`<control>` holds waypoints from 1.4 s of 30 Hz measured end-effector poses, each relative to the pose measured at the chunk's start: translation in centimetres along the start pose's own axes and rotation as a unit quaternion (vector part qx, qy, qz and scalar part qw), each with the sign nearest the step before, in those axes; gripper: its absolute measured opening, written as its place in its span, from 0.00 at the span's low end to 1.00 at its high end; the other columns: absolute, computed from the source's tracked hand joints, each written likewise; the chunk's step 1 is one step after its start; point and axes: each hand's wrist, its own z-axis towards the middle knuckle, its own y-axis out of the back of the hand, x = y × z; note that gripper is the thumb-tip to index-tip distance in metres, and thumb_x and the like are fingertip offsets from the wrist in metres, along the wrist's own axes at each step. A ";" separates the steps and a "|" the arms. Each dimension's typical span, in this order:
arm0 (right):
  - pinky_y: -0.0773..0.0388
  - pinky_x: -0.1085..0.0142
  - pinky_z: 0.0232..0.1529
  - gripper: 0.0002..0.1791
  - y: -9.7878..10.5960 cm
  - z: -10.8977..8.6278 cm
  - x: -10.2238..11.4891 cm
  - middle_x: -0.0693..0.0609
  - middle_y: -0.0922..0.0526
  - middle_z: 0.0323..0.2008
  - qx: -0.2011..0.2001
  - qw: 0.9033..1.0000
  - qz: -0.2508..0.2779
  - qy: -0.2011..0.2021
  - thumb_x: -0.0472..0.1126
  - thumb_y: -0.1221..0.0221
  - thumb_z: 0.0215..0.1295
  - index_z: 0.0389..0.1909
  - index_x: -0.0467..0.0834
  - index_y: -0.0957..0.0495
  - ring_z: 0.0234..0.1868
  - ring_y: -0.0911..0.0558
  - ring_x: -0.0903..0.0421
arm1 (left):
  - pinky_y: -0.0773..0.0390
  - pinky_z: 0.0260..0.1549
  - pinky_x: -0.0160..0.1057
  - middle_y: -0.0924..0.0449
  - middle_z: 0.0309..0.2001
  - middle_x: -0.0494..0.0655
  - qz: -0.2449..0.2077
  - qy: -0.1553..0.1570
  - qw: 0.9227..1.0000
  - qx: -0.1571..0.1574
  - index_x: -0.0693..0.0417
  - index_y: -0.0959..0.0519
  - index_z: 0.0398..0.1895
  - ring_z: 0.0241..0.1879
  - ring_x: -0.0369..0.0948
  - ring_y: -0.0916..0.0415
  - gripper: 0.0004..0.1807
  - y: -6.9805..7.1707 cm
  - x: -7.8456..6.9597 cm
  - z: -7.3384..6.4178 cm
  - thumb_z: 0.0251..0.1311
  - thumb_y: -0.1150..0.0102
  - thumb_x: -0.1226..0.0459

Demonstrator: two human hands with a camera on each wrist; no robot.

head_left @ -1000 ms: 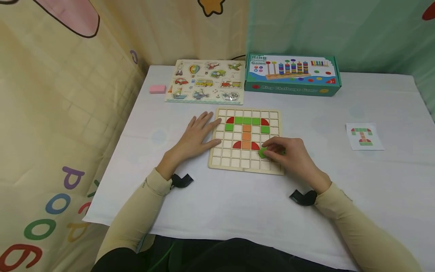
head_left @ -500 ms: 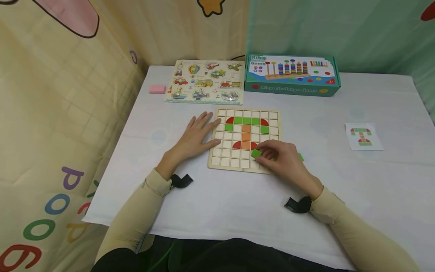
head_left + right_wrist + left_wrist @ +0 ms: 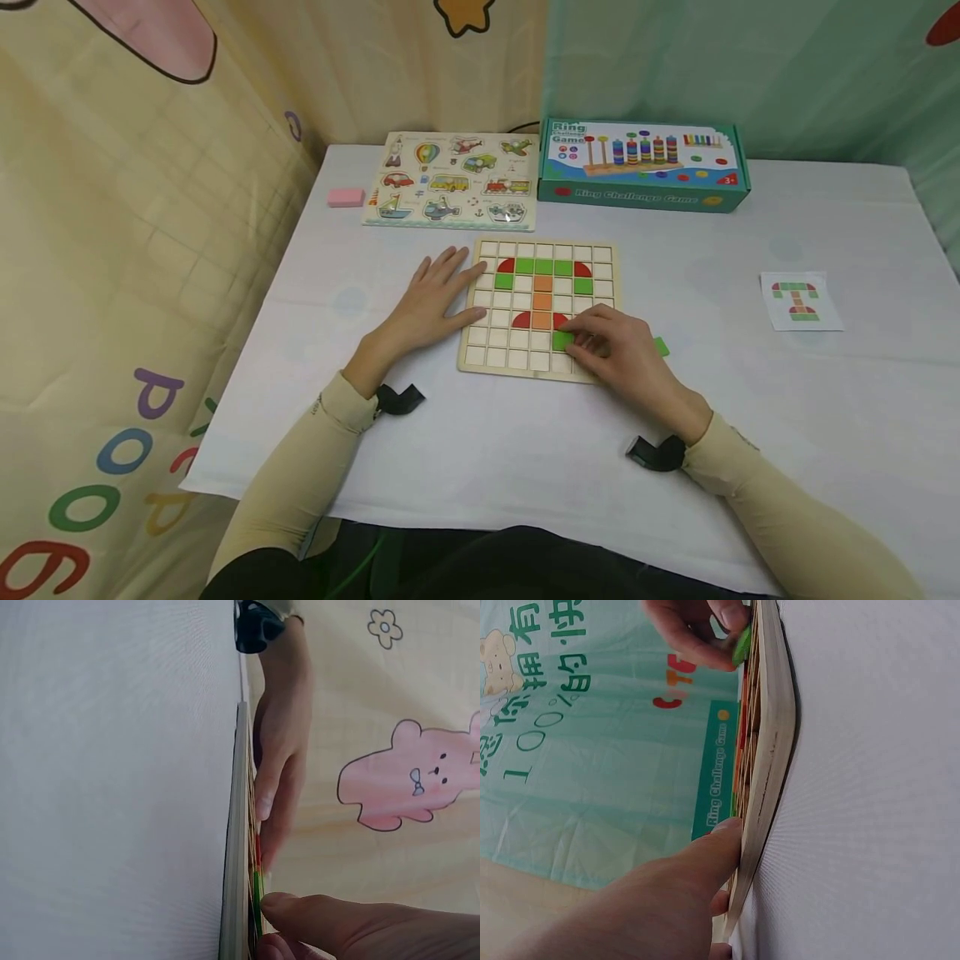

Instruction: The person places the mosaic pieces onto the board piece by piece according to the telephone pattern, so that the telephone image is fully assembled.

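Note:
A wooden grid board [image 3: 497,358] lies on the white table, with green and orange squares and red quarter-round tiles forming a T-like figure. My right hand [image 3: 622,346] pinches a green square tile [image 3: 562,341] between thumb and fingertips, just below the lower right red tile [image 3: 558,320]. Seen from the left wrist, this green tile [image 3: 742,646] is slightly tilted at the board's surface. My left hand [image 3: 426,304] lies with spread fingers at the board's left edge, thumb and fingertips on the rim. Another green tile [image 3: 662,346] shows beyond my right hand, partly hidden by it.
Behind the board lie a vehicle picture puzzle [image 3: 450,179] and a green Ring Challenge Game box [image 3: 645,167]. A pink block [image 3: 346,197] sits at the far left. To the right is a white card [image 3: 802,302] printed with a coloured T-like figure.
My right hand has moved left and slightly toward me with the green tile, which now sits squarer to the grid beneath the red tile. The left hand has stayed put.

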 end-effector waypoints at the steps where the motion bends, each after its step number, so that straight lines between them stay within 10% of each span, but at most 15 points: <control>1: 0.17 0.66 0.34 0.15 0.0 0.0 0.0 0.51 0.13 0.40 -0.003 1.000 -0.002 0.003 0.30 0.25 0.59 0.47 0.42 0.11 0.33 0.16 0.61 | 0.65 0.83 0.60 0.53 0.86 0.56 0.001 -0.001 1.000 0.000 0.46 0.41 0.84 0.86 0.53 0.62 0.42 0.0 0.0 0.0 0.73 0.42 0.42; 24: 0.20 0.60 0.48 0.13 0.5 0.0 -0.1 0.52 0.12 0.49 -0.009 1.000 -0.027 -0.008 0.34 0.29 0.65 0.50 0.43 0.13 0.48 0.16 0.55 | 0.65 0.83 0.60 0.54 0.86 0.56 0.001 -0.003 1.000 0.001 0.46 0.41 0.84 0.86 0.53 0.63 0.42 0.0 0.1 0.1 0.73 0.42 0.42; 35: 0.14 0.47 0.45 0.18 5.4 0.1 -1.7 0.42 0.11 0.46 -0.014 0.995 -0.071 -0.074 0.30 0.26 0.60 0.51 0.38 0.14 0.43 0.14 0.46 | 0.65 0.83 0.60 0.53 0.86 0.57 -0.004 -0.002 1.000 0.001 0.47 0.41 0.84 0.86 0.54 0.62 0.42 0.1 -0.1 0.0 0.74 0.42 0.43; 42: 0.16 0.48 0.48 0.19 7.2 -0.5 -2.9 0.45 0.10 0.46 0.051 0.989 -0.081 -0.110 0.33 0.23 0.58 0.51 0.39 0.13 0.45 0.15 0.49 | 0.63 0.83 0.61 0.53 0.86 0.57 0.003 -0.005 1.000 -0.003 0.47 0.40 0.84 0.86 0.54 0.61 0.42 0.1 -0.1 0.0 0.73 0.42 0.43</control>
